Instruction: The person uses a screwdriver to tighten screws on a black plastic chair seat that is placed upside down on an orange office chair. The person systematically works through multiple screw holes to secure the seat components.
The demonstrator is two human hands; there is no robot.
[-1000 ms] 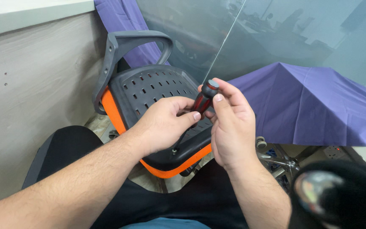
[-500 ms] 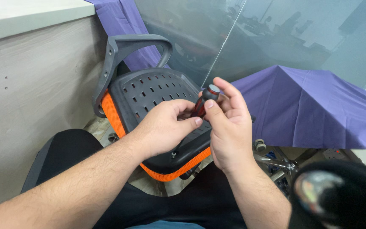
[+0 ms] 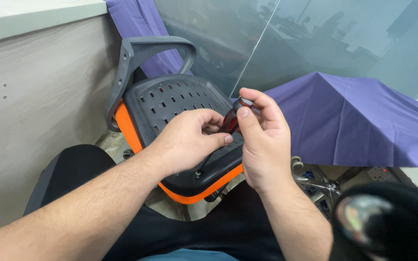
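A chair seat [image 3: 170, 99] lies upside down across my lap, its black perforated plastic underside up, with an orange mesh edge [image 3: 124, 126] and a grey armrest loop [image 3: 143, 48]. My right hand [image 3: 262, 140] grips the red and black handle of a screwdriver [image 3: 232, 118], thumb on its top. Its shaft runs down toward a screw [image 3: 198, 174] near the seat's front edge. My left hand [image 3: 189, 140] is curled around the lower handle and shaft, steadying it.
A grey panel wall [image 3: 35, 111] stands close on the left. Purple cloth [image 3: 359, 121] drapes over something on the right, against a glass partition. A chair base with casters [image 3: 315, 181] lies on the floor, and a dark rounded object [image 3: 388, 224] sits bottom right.
My hands have shifted slightly on the screwdriver handle, the right fingers regripping its top. The seat has stayed in place.
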